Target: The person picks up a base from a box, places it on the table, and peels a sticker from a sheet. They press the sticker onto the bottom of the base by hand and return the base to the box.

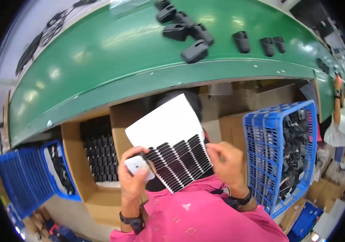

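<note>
My left hand (pixel 133 174) is wrapped round a small white plastic piece (pixel 139 166) with rounded corners and a dark edge, thumb on its face. Beside it, over my lap, lies a white sheet (pixel 166 121) whose near half carries columns of narrow black strips (pixel 176 163). The sheet is tilted, its bare white half pointing toward the bench. At the sheet's right edge, my right hand (pixel 225 163) has its thumb and forefinger pinched together. Whatever may be between those fingertips is too small to make out.
A green bench (pixel 112 52) spans the far side, with several black plastic housings (pixel 195 51) on it. At left, a cardboard box (pixel 95 201) holds rows of black parts (pixel 100 151). A blue crate (pixel 263 161) of dark parts stands right. Another person's arm (pixel 337 101) shows far right.
</note>
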Tool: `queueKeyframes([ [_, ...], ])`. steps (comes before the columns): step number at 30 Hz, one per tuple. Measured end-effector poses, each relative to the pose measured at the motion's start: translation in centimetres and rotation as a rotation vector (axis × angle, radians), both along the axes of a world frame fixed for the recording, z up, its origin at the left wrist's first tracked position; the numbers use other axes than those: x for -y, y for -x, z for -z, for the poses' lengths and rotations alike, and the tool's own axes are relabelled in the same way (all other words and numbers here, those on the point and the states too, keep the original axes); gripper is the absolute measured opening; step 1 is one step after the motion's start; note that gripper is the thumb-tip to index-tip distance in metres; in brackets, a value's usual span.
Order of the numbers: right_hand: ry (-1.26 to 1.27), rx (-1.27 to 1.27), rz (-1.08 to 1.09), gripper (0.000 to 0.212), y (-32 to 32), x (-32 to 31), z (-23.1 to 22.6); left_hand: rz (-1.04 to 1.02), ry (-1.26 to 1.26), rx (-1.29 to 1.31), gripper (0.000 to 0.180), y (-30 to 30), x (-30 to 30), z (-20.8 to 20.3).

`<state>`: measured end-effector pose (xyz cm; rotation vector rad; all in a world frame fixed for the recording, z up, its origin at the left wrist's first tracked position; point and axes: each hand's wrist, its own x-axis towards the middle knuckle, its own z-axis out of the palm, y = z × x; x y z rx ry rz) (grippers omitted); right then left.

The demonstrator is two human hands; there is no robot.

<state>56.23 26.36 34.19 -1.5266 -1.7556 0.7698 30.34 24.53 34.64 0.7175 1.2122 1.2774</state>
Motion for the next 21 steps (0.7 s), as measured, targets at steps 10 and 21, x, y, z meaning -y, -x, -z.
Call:
queueKeyframes([
  [10,-0.043,-0.078,0.07,0.034,5.2,-1.2,1.1,0.199,0.071,0.136,0.049,-2.3,1.2,0.1],
  [21,-0.239,0.198,0.088,0.027,6.0,-0.3,1.4,0.167,0.008,-0.234,0.053,-4.4,0.2,1.2],
])
